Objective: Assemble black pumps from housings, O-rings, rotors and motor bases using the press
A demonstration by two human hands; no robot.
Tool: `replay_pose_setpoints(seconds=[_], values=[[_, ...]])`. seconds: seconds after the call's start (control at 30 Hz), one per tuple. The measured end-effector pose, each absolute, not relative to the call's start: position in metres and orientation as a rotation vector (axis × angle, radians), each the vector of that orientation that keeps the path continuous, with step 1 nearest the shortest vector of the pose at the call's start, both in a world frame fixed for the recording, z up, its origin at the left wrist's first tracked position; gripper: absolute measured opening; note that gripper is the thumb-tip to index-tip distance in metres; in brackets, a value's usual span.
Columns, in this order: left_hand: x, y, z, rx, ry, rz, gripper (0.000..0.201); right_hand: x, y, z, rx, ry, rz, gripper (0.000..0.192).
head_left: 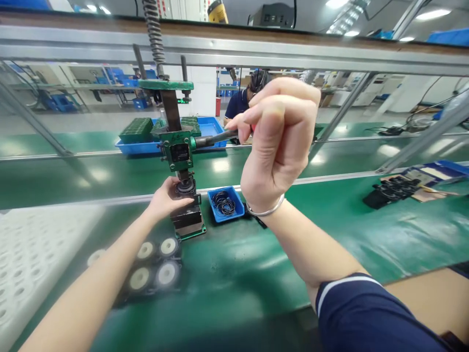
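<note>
- right hand (280,139) curls around the handle (216,139);
- left hand (166,199) pinches the round black part (185,187) under the press (179,151);
- blue tray (230,218) sits near the press

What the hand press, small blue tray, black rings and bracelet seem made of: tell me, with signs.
Hand press: metal, probably steel or iron; green paint beside dark, bare-looking parts.
Small blue tray: probably moulded plastic; smooth, evenly coloured.
Black rings: rubber or plastic, I can't tell which; thin and glossy.
Bracelet: apparently metal, silvery and polished, judging by its highlights.
</note>
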State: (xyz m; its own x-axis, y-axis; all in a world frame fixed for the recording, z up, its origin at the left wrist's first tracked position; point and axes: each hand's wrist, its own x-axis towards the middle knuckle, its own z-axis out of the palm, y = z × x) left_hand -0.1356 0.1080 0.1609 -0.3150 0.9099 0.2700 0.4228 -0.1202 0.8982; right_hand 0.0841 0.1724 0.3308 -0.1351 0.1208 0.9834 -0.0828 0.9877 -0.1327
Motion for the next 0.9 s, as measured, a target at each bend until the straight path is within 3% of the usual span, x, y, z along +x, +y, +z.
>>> replay_pose_setpoints(seconds=[0.17,0.37,0.5,0.77,0.9], values=[[-0.142,0.106,0.162,1.496,1.759,1.385,0.063,0.073,0.182,0.347,0.325,-1.538,0.031,0.018],[-0.146,0.105,0.159,1.512,1.62,1.371,0.062,0.082,0.164,0.331,-0.001,-1.5,0.137,0.023],[-0.147,0.105,0.161,1.501,1.633,1.362,0.062,0.082,0.16,0.325,-0.003,-1.57,0.166,0.032],[-0.151,0.105,0.156,1.518,1.588,1.37,0.06,0.08,0.164,0.345,0.212,-1.461,0.206,0.016],[-0.152,0.106,0.159,1.503,1.603,1.367,0.06,0.066,0.175,0.366,0.472,-1.479,0.497,0.034]])
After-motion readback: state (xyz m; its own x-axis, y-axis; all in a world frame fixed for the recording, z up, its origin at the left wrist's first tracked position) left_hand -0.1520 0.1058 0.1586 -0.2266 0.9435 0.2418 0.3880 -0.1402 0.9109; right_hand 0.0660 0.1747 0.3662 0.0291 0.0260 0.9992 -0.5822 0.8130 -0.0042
